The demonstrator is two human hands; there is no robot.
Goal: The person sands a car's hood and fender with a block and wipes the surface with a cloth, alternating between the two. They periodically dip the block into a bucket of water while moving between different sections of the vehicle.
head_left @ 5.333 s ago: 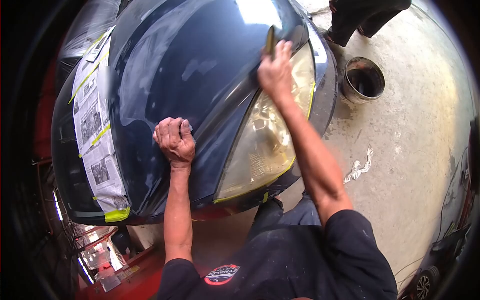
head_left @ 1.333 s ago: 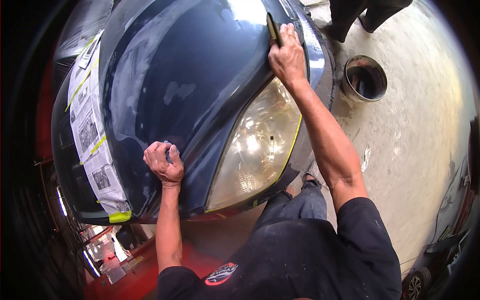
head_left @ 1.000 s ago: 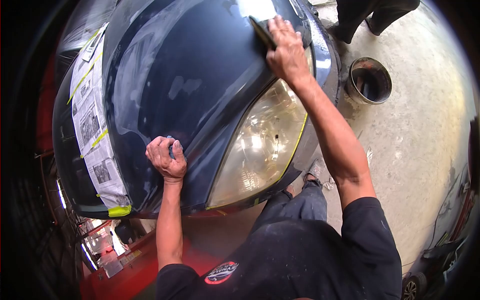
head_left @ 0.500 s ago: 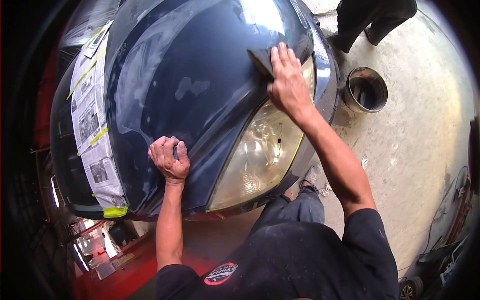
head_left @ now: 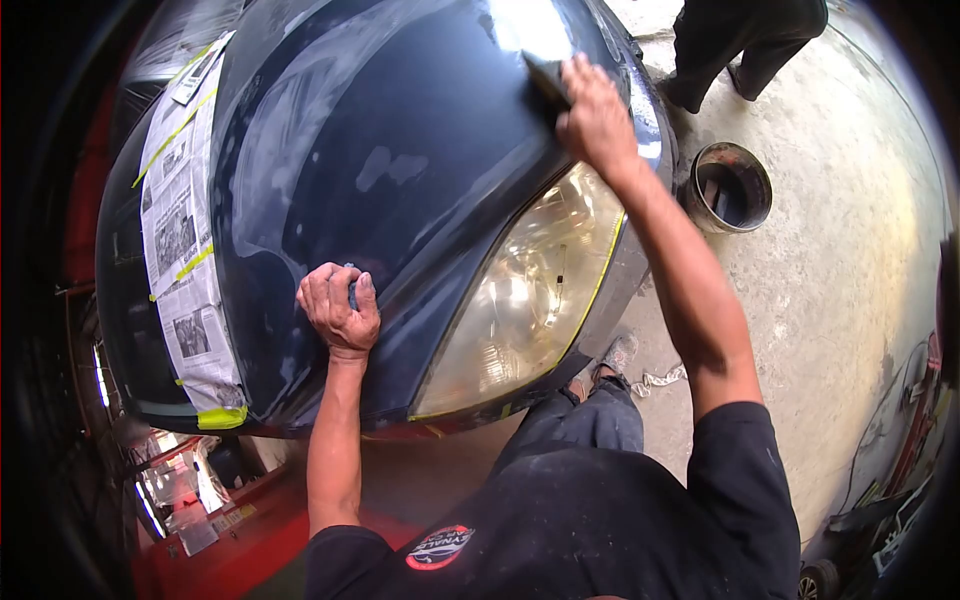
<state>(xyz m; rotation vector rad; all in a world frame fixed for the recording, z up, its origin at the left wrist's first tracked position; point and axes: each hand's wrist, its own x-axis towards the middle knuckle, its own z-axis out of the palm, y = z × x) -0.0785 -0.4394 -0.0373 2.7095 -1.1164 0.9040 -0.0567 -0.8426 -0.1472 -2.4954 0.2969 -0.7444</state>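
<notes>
My right hand presses a dark sheet of sandpaper against the dark blue car hood, above the far end of the headlight. One edge of the sheet sticks up to the left of my fingers. On the lower part of the hood, my left hand is curled around a small blue piece, mostly hidden; it could be a cloth or a sponge. The yellowed headlight, edged with yellow-green tape, lies between my two arms. Dull, whitish patches mark the hood's paint.
Newspaper is taped along the left side of the hood. A bucket with dark liquid and something inside stands on the concrete floor. Another person's dark-clad legs are beyond it. A red surface is at lower left.
My right hand and the sandpaper have slid up the hood, away from me, uncovering more of the headlight. My left hand stays in place, still curled around the blue piece.
</notes>
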